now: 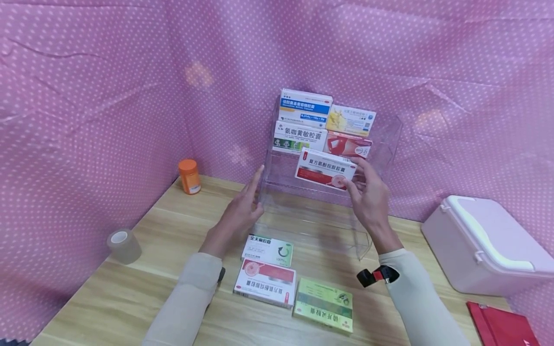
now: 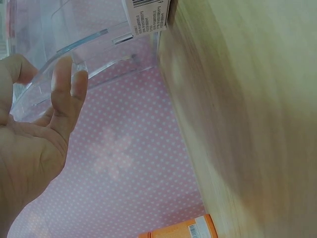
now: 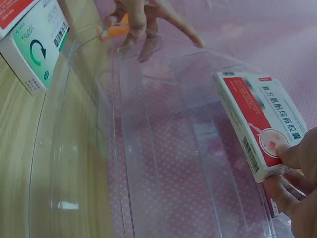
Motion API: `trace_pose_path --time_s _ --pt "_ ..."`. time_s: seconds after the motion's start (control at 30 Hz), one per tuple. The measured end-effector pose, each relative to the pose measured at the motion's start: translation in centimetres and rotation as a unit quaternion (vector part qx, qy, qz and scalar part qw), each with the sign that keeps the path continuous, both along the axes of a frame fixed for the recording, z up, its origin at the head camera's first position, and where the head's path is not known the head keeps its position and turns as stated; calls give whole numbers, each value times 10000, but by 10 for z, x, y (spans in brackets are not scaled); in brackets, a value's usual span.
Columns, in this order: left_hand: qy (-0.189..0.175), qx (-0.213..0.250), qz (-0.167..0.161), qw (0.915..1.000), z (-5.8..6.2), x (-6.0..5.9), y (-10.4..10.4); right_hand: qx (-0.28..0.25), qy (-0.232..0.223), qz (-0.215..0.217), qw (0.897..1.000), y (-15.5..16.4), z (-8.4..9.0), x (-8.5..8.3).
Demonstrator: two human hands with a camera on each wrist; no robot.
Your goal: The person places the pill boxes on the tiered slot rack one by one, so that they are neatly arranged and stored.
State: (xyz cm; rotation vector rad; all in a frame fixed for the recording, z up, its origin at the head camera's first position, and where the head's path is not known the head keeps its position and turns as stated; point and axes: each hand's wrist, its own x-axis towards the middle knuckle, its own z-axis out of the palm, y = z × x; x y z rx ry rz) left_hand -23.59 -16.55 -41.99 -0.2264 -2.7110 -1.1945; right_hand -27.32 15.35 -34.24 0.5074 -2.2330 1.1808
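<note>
My right hand (image 1: 371,199) pinches a white-and-red medicine box (image 1: 325,169) at its right end, thumb on the front face. The box is tilted, in front of the tiers of a clear acrylic display stand (image 1: 281,190). My left hand (image 1: 240,211) is at the stand's left side, its spread fingers touching the clear side panel (image 2: 37,91). Higher on the stand sit a blue-and-white box (image 1: 305,109), a yellow-and-white box (image 1: 350,120), a white capsule box (image 1: 299,137) and a red box (image 1: 339,144), partly hidden by the held one.
On the wooden table (image 1: 173,240) before the stand lie a green-and-white box (image 1: 267,251), another white-and-red box (image 1: 265,283) and a yellow-green box (image 1: 323,306). An orange bottle (image 1: 189,177) and tape roll (image 1: 124,246) stand left; a white case (image 1: 484,245) and red pouch (image 1: 502,324) right.
</note>
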Motion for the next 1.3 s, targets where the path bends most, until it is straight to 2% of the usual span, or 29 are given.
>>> trace_pose_path --time_s 0.3,0.4,0.57,0.77,0.97,1.2,1.3 --pt "-3 49 7 10000 -1 -1 0 229 223 -215 9993 -11 -1 -15" --pt "21 58 -11 10000 -1 0 -1 284 38 -167 9995 -15 0 -19" --pt "-108 165 -15 9998 1 2 0 -18 -411 180 9990 -25 -1 -25" --pt "-160 226 -2 9996 2 2 1 -30 -693 44 9976 -32 -6 -30" --pt "-179 259 -48 9995 2 3 1 -18 -570 -100 9983 -35 -9 -32" --pt "-59 172 -69 9998 1 3 -1 482 -460 -299 9973 -42 -17 -32" --pt "-86 206 -41 9997 1 3 -1 509 -400 -350 9973 -45 -22 -31"
